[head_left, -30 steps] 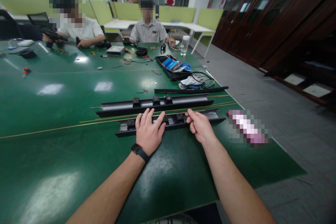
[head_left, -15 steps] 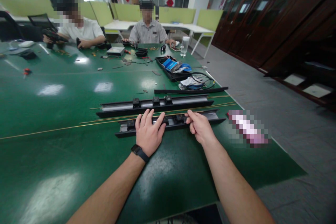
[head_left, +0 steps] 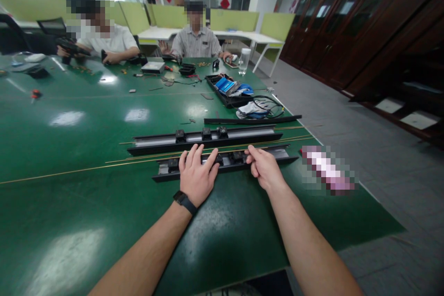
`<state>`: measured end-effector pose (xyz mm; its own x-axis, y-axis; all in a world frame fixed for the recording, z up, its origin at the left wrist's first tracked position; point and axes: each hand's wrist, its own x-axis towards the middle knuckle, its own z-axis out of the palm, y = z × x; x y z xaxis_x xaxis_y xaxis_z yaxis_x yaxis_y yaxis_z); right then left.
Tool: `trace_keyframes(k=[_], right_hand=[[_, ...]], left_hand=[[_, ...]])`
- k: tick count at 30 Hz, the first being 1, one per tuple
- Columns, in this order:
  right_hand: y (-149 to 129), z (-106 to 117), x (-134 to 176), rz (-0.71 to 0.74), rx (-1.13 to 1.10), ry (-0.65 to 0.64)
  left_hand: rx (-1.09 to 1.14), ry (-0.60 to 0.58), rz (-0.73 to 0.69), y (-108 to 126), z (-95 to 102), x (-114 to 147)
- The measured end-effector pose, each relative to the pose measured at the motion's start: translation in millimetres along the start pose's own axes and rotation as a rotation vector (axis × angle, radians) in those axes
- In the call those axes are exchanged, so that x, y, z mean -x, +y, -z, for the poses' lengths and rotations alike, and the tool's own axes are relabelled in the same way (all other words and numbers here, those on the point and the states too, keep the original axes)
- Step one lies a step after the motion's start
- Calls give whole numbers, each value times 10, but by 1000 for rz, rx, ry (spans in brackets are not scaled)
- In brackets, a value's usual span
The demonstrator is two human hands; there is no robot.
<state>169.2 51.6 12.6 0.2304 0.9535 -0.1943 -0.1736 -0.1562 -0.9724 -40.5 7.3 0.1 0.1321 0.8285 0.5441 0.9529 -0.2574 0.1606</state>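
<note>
My left hand [head_left: 197, 175] lies palm down with its fingers spread over the near black channel [head_left: 166, 177] and touches it. It covers part of the small black blocks in that channel. A long thin gold rod [head_left: 69, 172] runs in from the left edge and passes just beyond my left fingertips. My right hand [head_left: 263, 166] is closed in a pinch at the right part of this rod, above the channel's far edge; the fingertips partly hide the grip. Behind both hands lies a second black channel [head_left: 243, 140], with black blocks [head_left: 206, 133] standing in it.
More gold rods [head_left: 294, 138] lie between the channels. Farther back are a black strip [head_left: 253, 120], gloves [head_left: 255, 108] and a black tray [head_left: 225, 97] of blue items. A clear bottle [head_left: 244, 61] stands near the table's right edge. Two people sit across the table.
My hands and the channels stay where they were. Across the table, the person in the striped shirt has raised one hand off the tabletop.
</note>
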Motion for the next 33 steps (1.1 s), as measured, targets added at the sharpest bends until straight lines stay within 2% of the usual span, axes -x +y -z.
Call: trace_keyframes(k=[9,21,33], right_hand=[[-23,-14,17,-7,27,1],[36,0,-18,13,-91,29],[14,-1,-1,6,-13,11]], left_hand=[[9,12,-1,-1,-14,0],[12,6,-5,-6,-20,7],[52,19,9,5,-11,5]])
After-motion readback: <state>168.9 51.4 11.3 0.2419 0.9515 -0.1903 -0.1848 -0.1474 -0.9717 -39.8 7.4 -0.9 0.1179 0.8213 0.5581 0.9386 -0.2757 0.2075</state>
